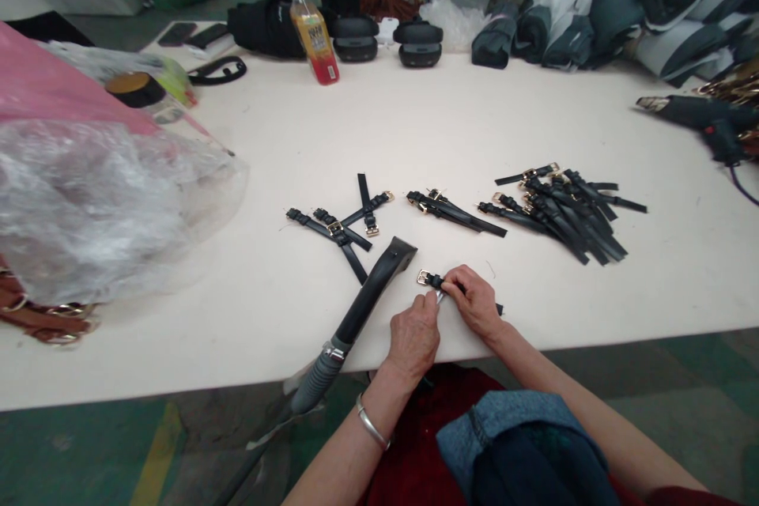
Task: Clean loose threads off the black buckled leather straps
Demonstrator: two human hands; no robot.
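My right hand (474, 302) is closed around a short black buckle strap (436, 281), whose gold buckle points left and whose cut end shows past the wrist. Close beside it, my left hand (415, 336), with a silver bangle at the wrist, is closed on a small silvery metal tool (439, 296). The tool's tip meets the strap near my right fingers; its exact kind is mostly hidden by the hand. Left of my hands lies a black vacuum nozzle (379, 277) on a grey hose. Several similar straps (335, 228) lie crossed behind the nozzle.
A small group of straps (454, 212) and a bigger pile (569, 213) lie beyond my hands. Clear plastic wrap (112, 205) covers the left side. A drink bottle (314, 35) stands at the back. A heat gun (705, 115) rests at the right edge beside rolled dark material (610, 16).
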